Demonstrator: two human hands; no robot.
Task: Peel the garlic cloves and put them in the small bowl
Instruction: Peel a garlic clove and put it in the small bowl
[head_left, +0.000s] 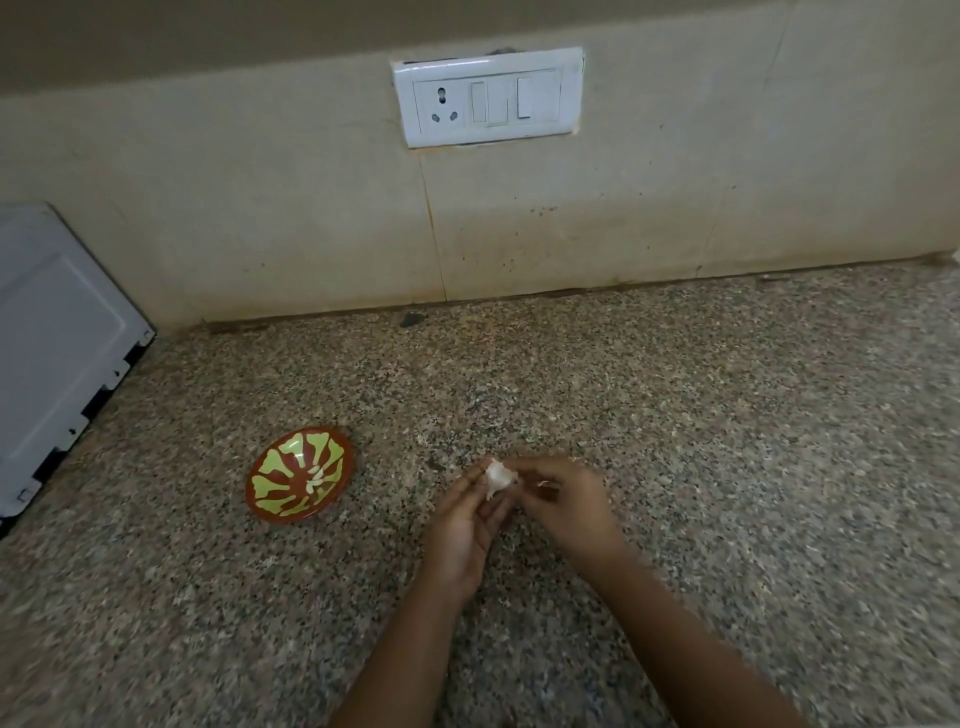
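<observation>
I am looking across the speckled bench (675, 415); the small bowl (300, 473), already holding peeled cloves (315, 476), is sitting left of my hands. My left hand (462, 525) and right hand (563, 501) are pinching the garlic (498, 477) between them, fingers closed on it, left hand nearer the bowl.

You see a small bowl (300, 474) in reddish brown with yellow-green streaks, white garlic (498, 477), a speckled brown-grey worktop (727, 415) and a white switch plate (488, 96).
</observation>
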